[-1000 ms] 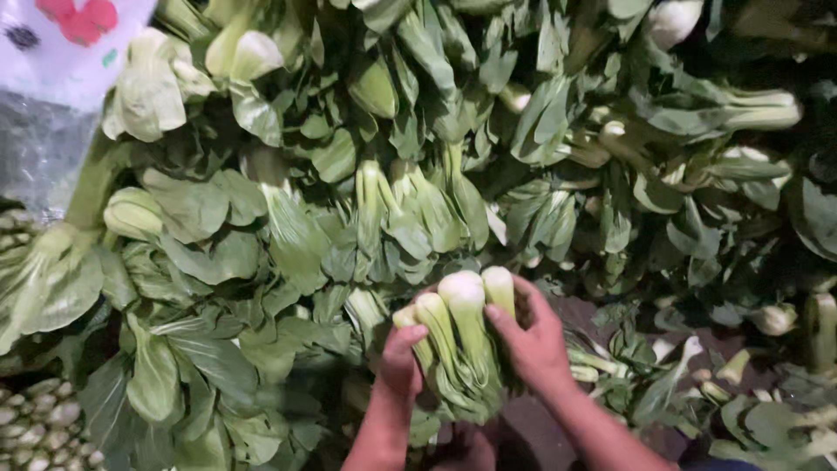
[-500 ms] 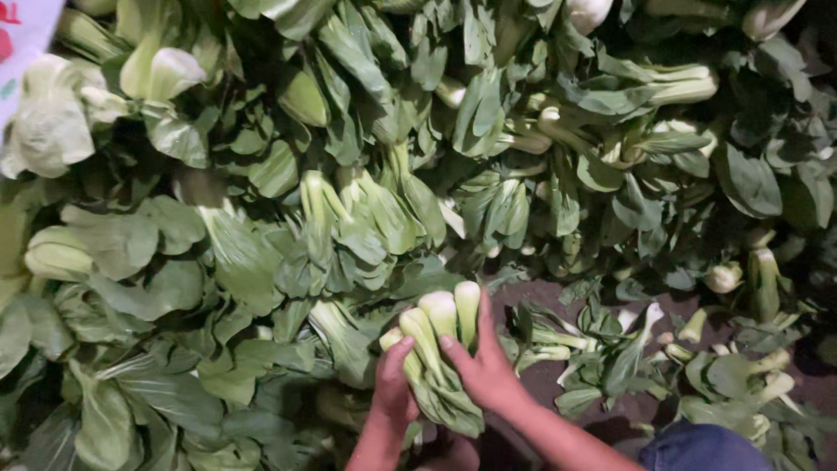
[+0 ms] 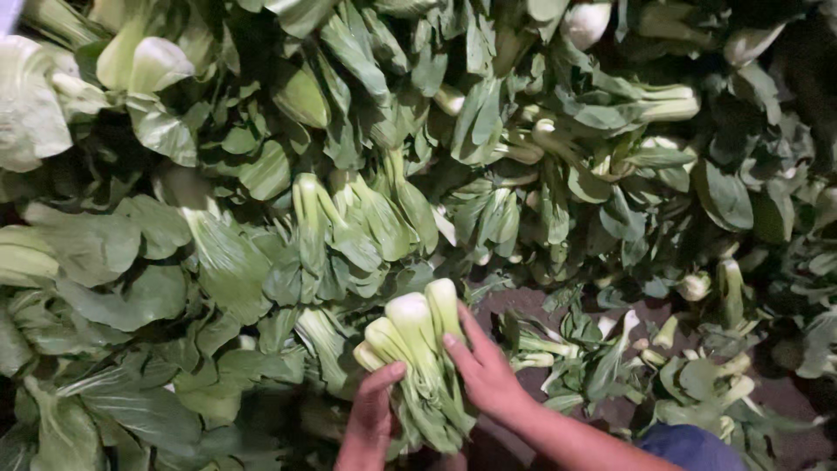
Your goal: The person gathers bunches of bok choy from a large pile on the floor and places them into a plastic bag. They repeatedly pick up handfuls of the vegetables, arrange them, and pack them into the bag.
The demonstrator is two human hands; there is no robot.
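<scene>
Bundle of pale-stemmed green bok choy [image 3: 417,358] gripped between two bare hands, low in the middle of the view.

Held on its left flank by the left hand [image 3: 373,410], fingers curled against the stalks; clasped on its right flank by the right hand [image 3: 482,365], fingers wrapped over the stems. Long axis near upright in the view, tilted slightly: whitish cut bases pointing up and away, dark leaves trailing down toward the wrists. Just right of the bundle, loose trimmed scraps [image 3: 610,349] on a dark reddish surface [image 3: 532,303]. Beyond and left of the bundle, a deep heap of leafy bok choy heads [image 3: 349,218], filling the far view.
</scene>
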